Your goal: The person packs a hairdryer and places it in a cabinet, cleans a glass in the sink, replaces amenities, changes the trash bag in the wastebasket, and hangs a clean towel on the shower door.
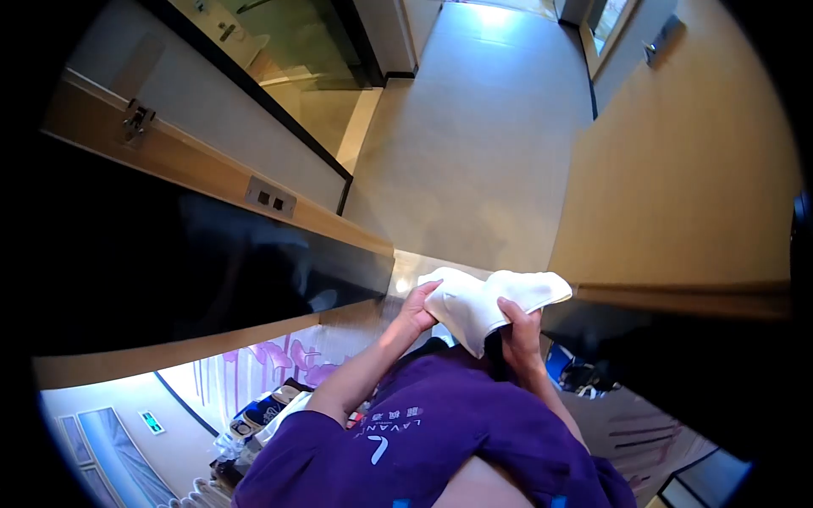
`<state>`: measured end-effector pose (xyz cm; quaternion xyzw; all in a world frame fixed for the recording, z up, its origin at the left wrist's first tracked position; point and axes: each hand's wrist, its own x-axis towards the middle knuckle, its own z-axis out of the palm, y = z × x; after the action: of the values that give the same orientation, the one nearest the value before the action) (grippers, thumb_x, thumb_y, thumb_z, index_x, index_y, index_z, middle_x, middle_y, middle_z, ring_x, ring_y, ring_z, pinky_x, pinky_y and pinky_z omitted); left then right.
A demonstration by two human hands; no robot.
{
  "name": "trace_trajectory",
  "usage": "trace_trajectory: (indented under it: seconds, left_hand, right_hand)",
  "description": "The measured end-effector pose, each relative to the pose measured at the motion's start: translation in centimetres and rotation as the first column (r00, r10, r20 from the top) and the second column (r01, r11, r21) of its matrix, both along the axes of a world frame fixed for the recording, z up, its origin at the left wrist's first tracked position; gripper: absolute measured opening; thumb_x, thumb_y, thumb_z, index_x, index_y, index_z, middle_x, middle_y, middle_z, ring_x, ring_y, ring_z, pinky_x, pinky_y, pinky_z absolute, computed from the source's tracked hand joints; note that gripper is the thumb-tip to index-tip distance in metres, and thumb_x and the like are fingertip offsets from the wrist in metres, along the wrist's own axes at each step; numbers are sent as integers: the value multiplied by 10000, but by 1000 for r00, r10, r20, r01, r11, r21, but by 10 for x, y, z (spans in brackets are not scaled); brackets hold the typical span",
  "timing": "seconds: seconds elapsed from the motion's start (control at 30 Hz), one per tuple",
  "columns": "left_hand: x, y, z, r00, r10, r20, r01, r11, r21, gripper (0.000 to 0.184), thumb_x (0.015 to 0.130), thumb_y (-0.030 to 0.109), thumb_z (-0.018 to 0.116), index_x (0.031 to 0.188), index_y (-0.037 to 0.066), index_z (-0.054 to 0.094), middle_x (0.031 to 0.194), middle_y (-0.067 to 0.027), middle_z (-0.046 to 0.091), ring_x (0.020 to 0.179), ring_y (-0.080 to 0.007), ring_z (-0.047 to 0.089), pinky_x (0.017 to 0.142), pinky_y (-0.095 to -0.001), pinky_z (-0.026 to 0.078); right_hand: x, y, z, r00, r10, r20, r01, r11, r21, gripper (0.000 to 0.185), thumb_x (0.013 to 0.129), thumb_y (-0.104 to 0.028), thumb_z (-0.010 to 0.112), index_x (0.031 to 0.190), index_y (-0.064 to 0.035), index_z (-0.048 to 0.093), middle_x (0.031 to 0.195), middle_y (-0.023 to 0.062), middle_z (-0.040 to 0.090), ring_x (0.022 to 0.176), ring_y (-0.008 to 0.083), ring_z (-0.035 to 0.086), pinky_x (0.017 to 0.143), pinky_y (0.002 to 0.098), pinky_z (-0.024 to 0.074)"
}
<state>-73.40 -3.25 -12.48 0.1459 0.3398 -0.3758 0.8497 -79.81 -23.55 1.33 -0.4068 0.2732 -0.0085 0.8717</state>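
Note:
A white cloth (474,306), perhaps a towel, is stretched between my two hands in front of my purple shirt. My left hand (418,306) grips its left edge, thumb on top. On the other side, my right hand (520,330) holds the cloth with the thumb pressed over it and the fingers underneath. The cloth sags between the hands, with one corner pointing down toward my body and another sticking out to the right. Its underside is hidden.
A wooden door (686,169) with a metal handle stands open on the right. On the left is a wood frame with a metal strike plate (270,198). Smooth floor (474,135) stretches ahead past a glass-walled bathroom (296,51). Packaged supplies (262,411) are behind me.

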Motion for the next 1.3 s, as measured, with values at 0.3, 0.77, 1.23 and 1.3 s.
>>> trace_trajectory:
  seconds: [0.3, 0.77, 1.23, 1.3]
  left_hand:
    - [142, -51, 19, 989, 143, -20, -139, 979, 150, 422, 965, 213, 556, 1335, 12, 523, 1342, -191, 589, 1240, -355, 566, 1097, -540, 411]
    - [390, -85, 121, 825, 563, 53, -539, 811, -228, 396, 916, 244, 648, 1280, 104, 580, 1265, -99, 627, 1224, -285, 561, 1048, -494, 434]
    - [646, 59, 157, 511, 205, 835, -439, 897, 49, 601, 909, 244, 741, 1389, 100, 410, 1178, 12, 483, 1180, -126, 434, 1038, -305, 334]
    - [682, 73, 172, 499, 340, 797, -652, 753, 86, 414, 967, 295, 690, 1271, 76, 517, 1074, 24, 536, 991, -81, 498, 935, -243, 396]
  right_hand:
    - [160, -53, -18, 991, 131, -13, -130, 991, 16, 518, 830, 43, 665, 1320, 26, 499, 1232, 118, 605, 1147, 252, 599, 1030, 378, 454]
    - [512, -38, 16, 930, 354, -97, -361, 931, -61, 401, 833, 27, 702, 1206, -16, 562, 1123, 93, 650, 1013, 214, 649, 874, 351, 522]
    - [778, 150, 30, 885, 460, -64, -456, 887, 73, 165, 906, -67, 665, 1051, 8, 636, 869, 67, 689, 641, 148, 638, 583, 260, 532]
    - [808, 188, 47, 873, 484, -65, -481, 875, 58, 173, 902, -75, 672, 1059, -14, 632, 884, 53, 686, 672, 143, 638, 600, 282, 536]
